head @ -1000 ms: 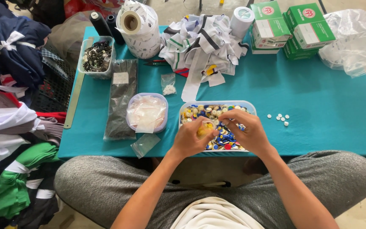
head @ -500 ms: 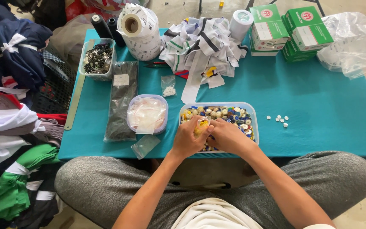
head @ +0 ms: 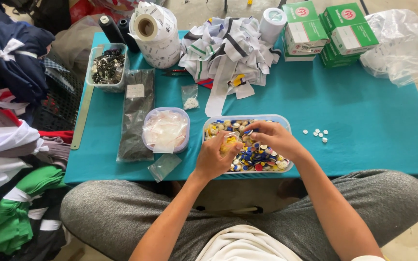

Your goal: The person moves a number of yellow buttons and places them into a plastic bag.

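At the table's (head: 364,121) far right corner stand stacked green-and-white cardboard boxes (head: 330,29), each with a round red mark on top. Beside them, towards the middle of the far edge, a white roll with a green label on its end (head: 273,21) stands upright. Near the far left corner lies a large roll of white printed labels (head: 156,34). A long dark plastic packet with a small white label (head: 135,113) lies along the left side. A small clear bag of white bits (head: 190,96) sits just right of it, and an empty clear bag (head: 164,166) rests at the near edge.
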